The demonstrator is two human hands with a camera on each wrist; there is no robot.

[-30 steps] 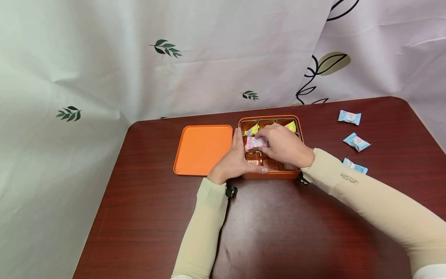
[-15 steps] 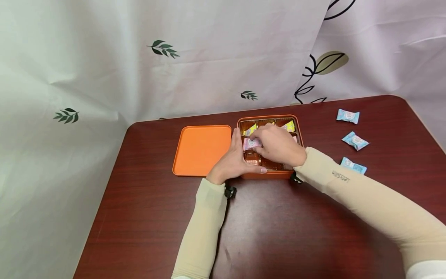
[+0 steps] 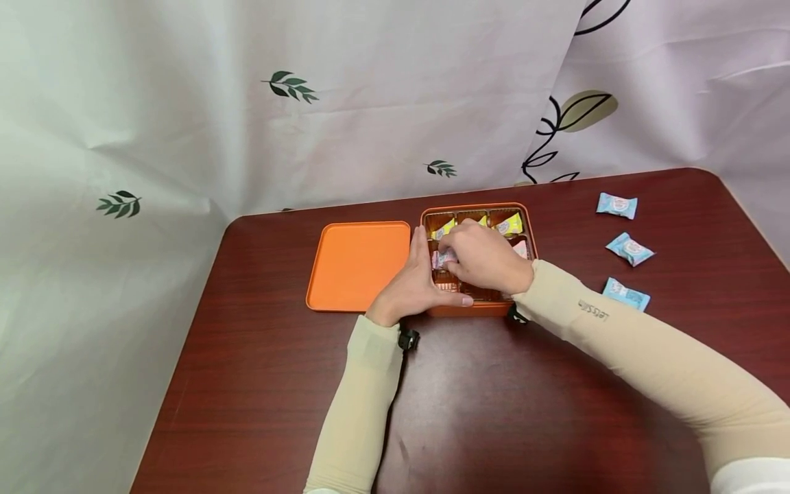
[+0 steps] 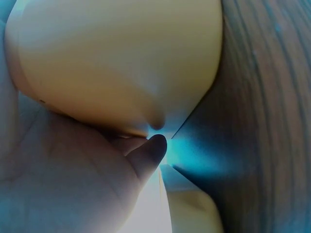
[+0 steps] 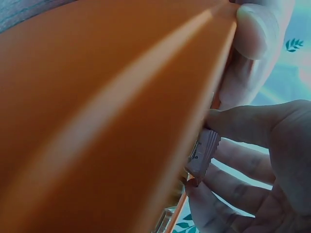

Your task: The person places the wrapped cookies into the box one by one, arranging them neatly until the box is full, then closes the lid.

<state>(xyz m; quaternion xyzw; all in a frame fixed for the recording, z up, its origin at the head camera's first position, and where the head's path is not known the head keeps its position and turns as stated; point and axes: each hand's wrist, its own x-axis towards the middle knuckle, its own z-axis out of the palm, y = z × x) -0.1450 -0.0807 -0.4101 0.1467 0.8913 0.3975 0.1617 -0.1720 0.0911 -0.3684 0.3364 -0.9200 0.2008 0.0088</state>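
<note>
An orange box (image 3: 527, 226) with brown compartments sits mid-table. My left hand (image 3: 415, 287) braces its front-left corner, fingers straight along the left wall and thumb along the front wall. My right hand (image 3: 484, 257) reaches over the box and pinches a pink wrapped candy (image 3: 443, 258) above the left middle compartment. In the right wrist view the pink candy (image 5: 204, 153) sits between thumb and fingers beside the orange box wall (image 5: 97, 121). Yellow candies (image 3: 511, 224) lie in the back row, and another pink candy (image 3: 522, 248) lies at the right.
The orange lid (image 3: 360, 264) lies flat just left of the box. Three blue wrapped candies (image 3: 629, 248) lie loose on the dark wooden table (image 3: 259, 357) at the right. A leaf-print curtain (image 3: 247, 123) hangs close behind the table.
My right hand has drawn the pink candy slightly left and lower into the box, uncovering more of the back-row candies. The left hand has stayed on the corner.
</note>
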